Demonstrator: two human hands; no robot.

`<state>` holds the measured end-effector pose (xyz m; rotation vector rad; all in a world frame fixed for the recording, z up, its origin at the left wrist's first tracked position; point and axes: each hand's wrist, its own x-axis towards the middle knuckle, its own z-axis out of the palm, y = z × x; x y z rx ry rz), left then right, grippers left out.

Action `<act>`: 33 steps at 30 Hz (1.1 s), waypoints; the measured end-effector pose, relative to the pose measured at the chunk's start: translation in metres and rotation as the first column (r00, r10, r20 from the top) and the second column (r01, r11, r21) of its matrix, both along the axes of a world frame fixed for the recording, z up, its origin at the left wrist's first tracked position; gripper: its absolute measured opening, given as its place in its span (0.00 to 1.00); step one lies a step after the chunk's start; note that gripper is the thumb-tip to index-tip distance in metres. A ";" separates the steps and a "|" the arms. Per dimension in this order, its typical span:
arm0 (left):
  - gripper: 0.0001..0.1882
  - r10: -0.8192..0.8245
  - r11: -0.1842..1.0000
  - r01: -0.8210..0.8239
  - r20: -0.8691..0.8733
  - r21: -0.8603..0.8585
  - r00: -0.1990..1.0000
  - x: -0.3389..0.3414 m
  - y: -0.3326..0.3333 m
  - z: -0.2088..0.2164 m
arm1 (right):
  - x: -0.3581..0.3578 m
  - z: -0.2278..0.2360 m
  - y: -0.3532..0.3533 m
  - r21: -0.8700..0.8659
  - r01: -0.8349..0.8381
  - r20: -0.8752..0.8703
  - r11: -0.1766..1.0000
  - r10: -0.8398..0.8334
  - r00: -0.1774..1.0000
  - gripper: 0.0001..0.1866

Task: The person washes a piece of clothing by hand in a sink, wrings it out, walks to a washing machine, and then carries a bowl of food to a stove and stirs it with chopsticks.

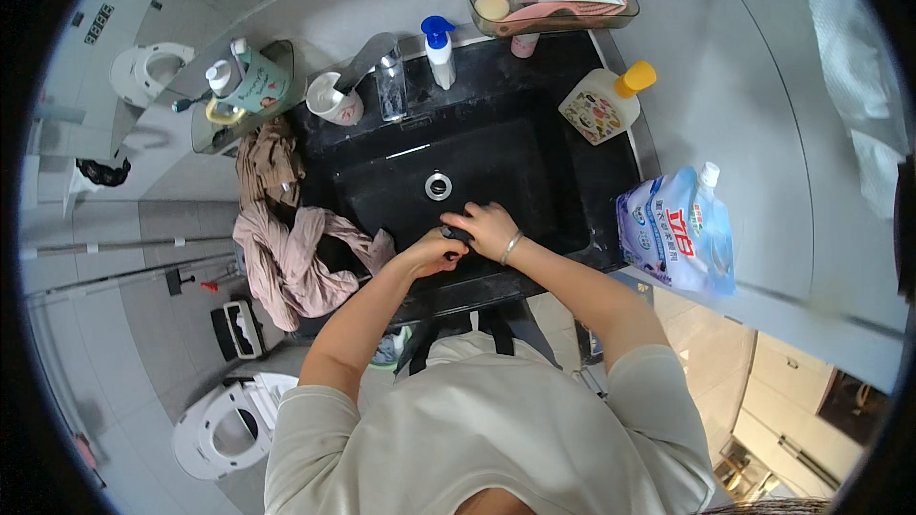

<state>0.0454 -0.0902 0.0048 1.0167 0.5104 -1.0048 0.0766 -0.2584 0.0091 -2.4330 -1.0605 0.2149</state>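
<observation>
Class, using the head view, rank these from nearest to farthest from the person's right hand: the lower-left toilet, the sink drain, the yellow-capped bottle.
From the right hand:
1. Sink drain: just ahead, slightly left.
2. Yellow-capped bottle: ahead and right, on the sink's edge.
3. Toilet: far left and behind.

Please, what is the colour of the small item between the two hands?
The small item looks black or very dark; head view.

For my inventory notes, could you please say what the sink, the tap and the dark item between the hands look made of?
Sink: perhaps stone composite, judging by its even, black, faintly reflective surface. Tap: probably chromed metal, given its mirror-like shine. Dark item: possibly fabric, but mostly covered, so unclear.
</observation>
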 end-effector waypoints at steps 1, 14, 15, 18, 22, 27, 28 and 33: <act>0.06 -0.088 0.996 0.088 0.008 -0.015 0.996 0.002 0.010 0.001 | -0.004 0.013 0.001 -0.011 -0.047 -0.023 0.999 0.046 0.999 0.31; 0.46 -0.524 0.816 0.106 0.648 0.569 0.553 -0.003 0.088 0.063 | -0.035 -0.002 0.059 0.230 0.688 -0.833 0.689 -0.226 0.505 0.23; 0.45 -0.721 0.671 -0.213 0.692 0.710 0.037 -0.010 0.090 0.072 | -0.030 0.013 0.062 -0.031 0.797 -0.995 0.603 -0.098 0.035 0.21; 0.38 -0.805 0.588 -0.250 0.527 0.769 -0.271 -0.017 0.101 0.070 | -0.032 0.040 0.076 -0.100 0.665 -0.898 0.740 0.221 -0.381 0.07; 0.30 -0.827 0.518 -0.148 0.449 0.843 -0.338 -0.008 0.110 0.073 | -0.039 0.073 0.095 -0.038 0.525 -0.901 0.850 0.198 -0.386 0.06; 0.20 -0.931 0.302 -0.126 0.263 0.945 -0.253 0.006 0.106 0.058 | -0.049 0.045 0.114 0.086 0.320 -0.413 0.943 -0.259 0.873 0.20; 0.17 -0.956 0.273 -0.022 0.268 0.962 -0.121 0.009 0.104 0.058 | -0.040 0.050 0.115 -0.231 0.288 -0.472 0.929 -0.366 0.802 0.26; 0.10 -0.507 0.779 0.053 0.580 0.624 0.638 -0.016 0.096 0.015 | -0.021 0.026 0.106 -0.219 0.108 0.022 0.970 -0.106 0.994 0.23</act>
